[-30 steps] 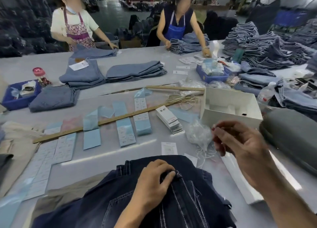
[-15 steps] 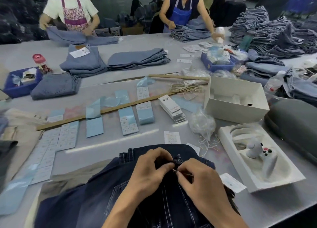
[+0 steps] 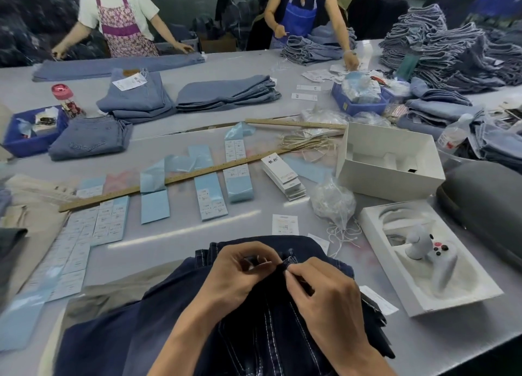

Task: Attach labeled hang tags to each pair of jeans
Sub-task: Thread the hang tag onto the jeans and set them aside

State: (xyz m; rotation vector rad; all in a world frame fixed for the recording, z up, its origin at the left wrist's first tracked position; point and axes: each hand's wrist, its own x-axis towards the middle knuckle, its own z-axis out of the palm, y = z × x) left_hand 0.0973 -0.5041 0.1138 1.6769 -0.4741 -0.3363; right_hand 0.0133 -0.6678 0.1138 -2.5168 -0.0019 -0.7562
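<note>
**Both hands pinch at the waistband of dark jeans**

The dark jeans [image 3: 175, 319] lie on the grey tabletop [image 3: 180, 231] at its near edge: deep indigo denim with thick white contrast stitching. A stack of white hang tags [image 3: 284, 177] sits further back, beside a long wooden ruler [image 3: 175, 179]. The left hand [image 3: 240, 274] curls over the waistband, fingers pinching the fabric. The right hand [image 3: 324, 296] meets it, fingers narrowed in a pinch at the same spot; what they hold is too small to tell.

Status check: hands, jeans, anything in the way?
Both hands pinching dark jeans at the waistband. No tag visibly attached. Nothing blocking.
</note>
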